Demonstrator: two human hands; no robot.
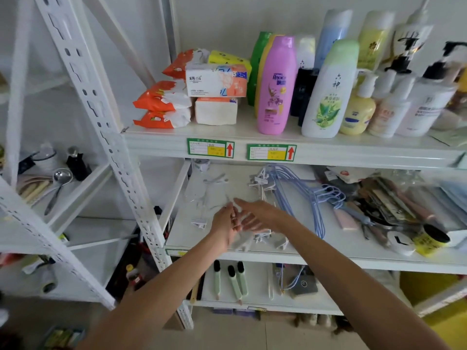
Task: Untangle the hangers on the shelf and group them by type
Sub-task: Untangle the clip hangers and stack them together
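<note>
Storeroom: white slotted-steel racks, green stock labels above the fingers, shampoo bottles and tissue packs higher.

top shelf: tissue pks left, pink btl, green-cap btl, yellow pump btl right | edge: green labels | left rack: ladle | mid shelf near right: tape roll, yellow-label jar | low shelf: 3 brushes

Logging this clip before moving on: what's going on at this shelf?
A person is sorting hangers on the middle shelf. The left hand pinches a white clip hanger, and the right hand meets it from the other side; blur hides its grip. More white clip hangers lie beneath the hands. The blue wire hangers lie bunched to the right, untouched.
</note>
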